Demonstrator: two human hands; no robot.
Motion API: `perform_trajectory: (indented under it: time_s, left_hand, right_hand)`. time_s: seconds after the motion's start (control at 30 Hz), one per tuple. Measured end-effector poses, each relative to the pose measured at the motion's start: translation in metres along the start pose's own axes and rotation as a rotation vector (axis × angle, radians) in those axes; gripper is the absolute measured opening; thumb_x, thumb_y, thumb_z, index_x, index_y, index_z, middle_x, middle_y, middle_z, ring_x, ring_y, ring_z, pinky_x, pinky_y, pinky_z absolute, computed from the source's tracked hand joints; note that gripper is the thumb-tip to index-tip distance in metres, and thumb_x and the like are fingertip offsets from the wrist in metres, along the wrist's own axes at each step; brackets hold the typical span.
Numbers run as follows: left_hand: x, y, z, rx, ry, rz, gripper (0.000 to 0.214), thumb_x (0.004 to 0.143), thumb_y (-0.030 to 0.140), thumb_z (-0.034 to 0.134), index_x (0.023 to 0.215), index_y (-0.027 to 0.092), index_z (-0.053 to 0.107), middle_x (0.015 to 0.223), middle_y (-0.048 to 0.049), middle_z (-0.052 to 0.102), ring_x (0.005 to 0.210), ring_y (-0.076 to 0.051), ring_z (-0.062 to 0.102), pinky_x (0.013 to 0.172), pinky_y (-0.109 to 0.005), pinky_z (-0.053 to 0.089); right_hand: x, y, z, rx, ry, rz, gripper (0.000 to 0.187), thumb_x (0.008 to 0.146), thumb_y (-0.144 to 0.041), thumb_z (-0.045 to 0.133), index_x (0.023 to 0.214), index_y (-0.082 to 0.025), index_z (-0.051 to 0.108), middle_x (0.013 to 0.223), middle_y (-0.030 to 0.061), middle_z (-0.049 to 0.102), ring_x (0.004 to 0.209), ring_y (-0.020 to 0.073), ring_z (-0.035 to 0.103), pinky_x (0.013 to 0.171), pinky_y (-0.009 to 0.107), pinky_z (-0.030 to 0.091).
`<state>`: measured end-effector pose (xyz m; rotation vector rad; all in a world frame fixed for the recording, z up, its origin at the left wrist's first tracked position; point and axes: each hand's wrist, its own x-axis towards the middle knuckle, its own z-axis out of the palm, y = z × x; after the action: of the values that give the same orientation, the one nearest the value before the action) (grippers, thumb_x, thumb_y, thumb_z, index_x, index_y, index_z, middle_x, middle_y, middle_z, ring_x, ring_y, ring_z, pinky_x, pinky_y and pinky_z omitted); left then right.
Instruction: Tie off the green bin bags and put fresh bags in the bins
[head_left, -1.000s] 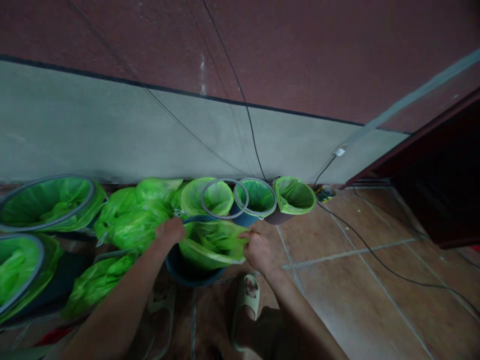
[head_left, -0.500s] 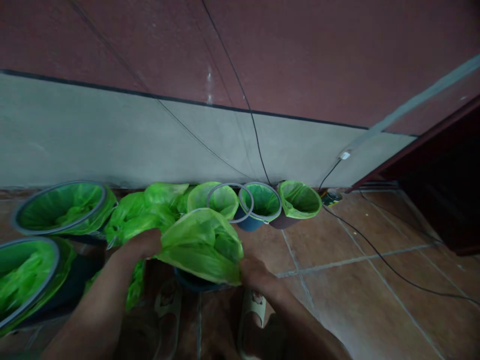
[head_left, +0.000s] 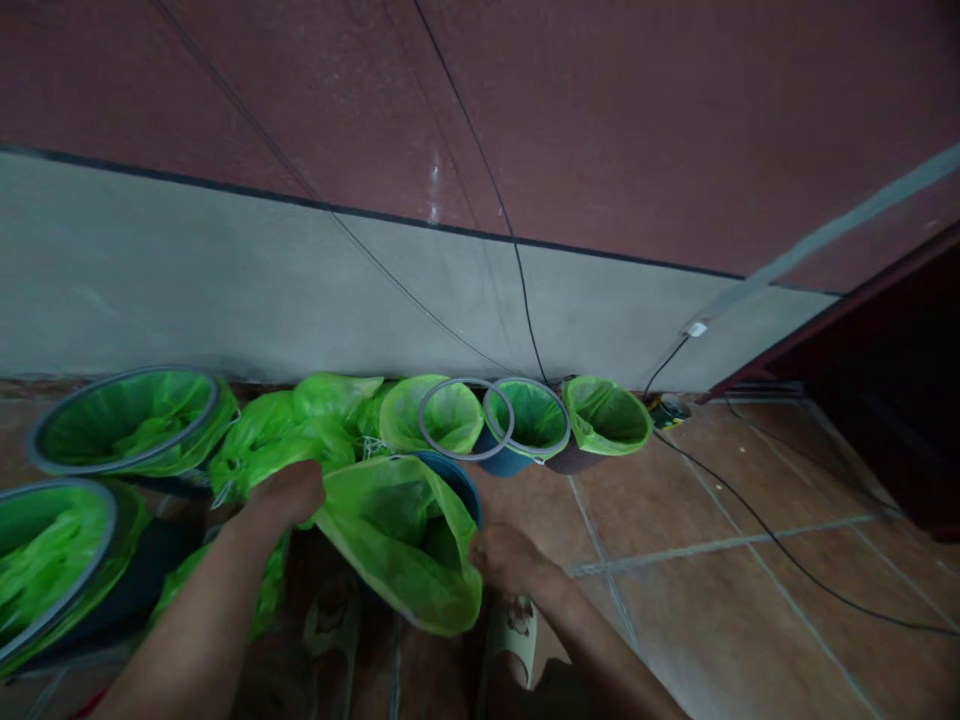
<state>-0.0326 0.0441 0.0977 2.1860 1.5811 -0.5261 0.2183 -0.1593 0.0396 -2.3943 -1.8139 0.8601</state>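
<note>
Between my hands a green bin liner (head_left: pixel 397 560) is spread with its mouth open. My left hand (head_left: pixel 289 495) is closed on its left edge, and my right hand (head_left: pixel 506 560) grips the edge on the right. A blue trash bin (head_left: pixel 457 485) stands under and behind the liner, its far rim showing and the rest covered. How far the liner reaches into the bin is hidden. Just beyond, a loose grey ring (head_left: pixel 424 425) rests across a lined bin (head_left: pixel 405 415) and overlaps the ring of the lined blue bin (head_left: pixel 529 415) beside it.
Crumpled green bags (head_left: pixel 277 440) lie by my left hand. Two ringed bins, one rear (head_left: pixel 217 405) and one front (head_left: pixel 112 520), stand at the left. A brown lined bin (head_left: pixel 577 460), a can (head_left: pixel 667 412) and a black cable (head_left: pixel 787 565) are on the right. My sandalled feet are below.
The liner's front edge has dropped toward me, its mouth now tilts up and the bin's far rim shows behind it. Both hands still grip it and are slightly lower.
</note>
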Motion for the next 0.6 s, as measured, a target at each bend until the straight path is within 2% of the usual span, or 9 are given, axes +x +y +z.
perform_trajectory:
  time_s: [0.07,0.13,0.2,0.27,0.33,0.37,0.43,0.53,0.6]
  left_hand:
    - [-0.005,0.007,-0.005,0.029,-0.038,0.018,0.024,0.075,0.013,0.043,0.077,0.011,0.067,0.082,-0.0166,0.071,0.078,-0.027,0.068,0.063,-0.031,0.046]
    - [-0.01,0.013,-0.01,0.049,-0.037,0.035,0.025,0.078,0.012,0.042,0.08,0.011,0.067,0.088,-0.0174,0.071,0.082,-0.026,0.068,0.063,-0.03,0.045]
    - [-0.014,0.019,-0.013,0.057,-0.024,0.055,0.027,0.08,0.011,0.04,0.084,0.012,0.066,0.095,-0.0167,0.071,0.087,-0.024,0.068,0.065,-0.028,0.045]
    - [-0.019,0.025,-0.013,0.055,-0.006,0.09,0.027,0.081,0.012,0.04,0.087,0.013,0.066,0.098,-0.0145,0.071,0.089,-0.022,0.068,0.067,-0.026,0.045]
    - [-0.023,0.031,-0.013,0.046,0.02,0.129,0.026,0.081,0.013,0.041,0.088,0.014,0.066,0.098,-0.0132,0.071,0.092,-0.022,0.067,0.07,-0.027,0.046]
    - [-0.025,0.034,-0.012,0.036,0.032,0.146,0.025,0.082,0.014,0.041,0.089,0.015,0.066,0.1,-0.0132,0.071,0.094,-0.023,0.067,0.072,-0.027,0.047]
    - [-0.027,0.038,-0.011,0.015,0.042,0.155,0.026,0.082,0.014,0.041,0.092,0.015,0.066,0.103,-0.0137,0.07,0.098,-0.024,0.066,0.076,-0.029,0.048]
    - [-0.025,0.035,-0.013,0.008,0.043,0.092,0.029,0.083,0.013,0.039,0.096,0.013,0.065,0.104,-0.0158,0.07,0.099,-0.026,0.066,0.078,-0.032,0.048]
    - [-0.023,0.029,-0.017,0.007,0.099,0.019,0.032,0.084,0.013,0.037,0.1,0.012,0.064,0.104,-0.0175,0.069,0.1,-0.028,0.065,0.078,-0.034,0.048]
  right_hand:
    - [0.009,-0.011,-0.014,-0.026,0.093,0.001,0.028,0.088,-0.028,0.049,0.098,-0.016,0.072,0.091,0.0104,0.072,0.086,0.0212,0.067,0.079,0.029,0.049]
    - [0.016,-0.022,-0.02,-0.014,0.149,-0.018,0.034,0.091,-0.027,0.045,0.115,-0.018,0.066,0.115,0.0129,0.066,0.104,0.0226,0.063,0.092,0.032,0.045]
    - [0.021,-0.033,-0.013,-0.003,0.14,-0.1,0.038,0.089,-0.029,0.049,0.124,-0.023,0.062,0.139,0.0134,0.05,0.124,0.0263,0.051,0.102,0.037,0.039]
    - [0.024,-0.039,0.003,-0.02,0.1,-0.146,0.043,0.086,-0.032,0.054,0.129,-0.027,0.058,0.153,0.012,0.032,0.136,0.0311,0.036,0.107,0.045,0.032]
    - [0.029,-0.039,0.02,-0.066,0.064,-0.121,0.048,0.084,-0.033,0.057,0.132,-0.025,0.056,0.155,0.014,0.026,0.14,0.0348,0.028,0.108,0.052,0.028]
    - [0.032,-0.037,0.026,-0.093,0.049,-0.088,0.049,0.083,-0.031,0.058,0.131,-0.021,0.056,0.154,0.0164,0.029,0.139,0.036,0.028,0.108,0.054,0.027]
    - [0.039,-0.031,0.027,-0.121,0.03,0.024,0.045,0.083,-0.026,0.057,0.126,-0.011,0.058,0.143,0.0224,0.043,0.133,0.0368,0.039,0.105,0.052,0.033]
    - [0.043,-0.024,0.004,-0.022,0.089,0.175,0.037,0.088,-0.024,0.051,0.118,-0.005,0.061,0.116,0.0208,0.064,0.111,0.03,0.06,0.096,0.039,0.045]
    - [0.038,-0.023,-0.019,0.091,0.273,0.151,0.038,0.091,-0.026,0.046,0.121,-0.008,0.059,0.115,0.0175,0.064,0.107,0.0246,0.062,0.094,0.032,0.046]
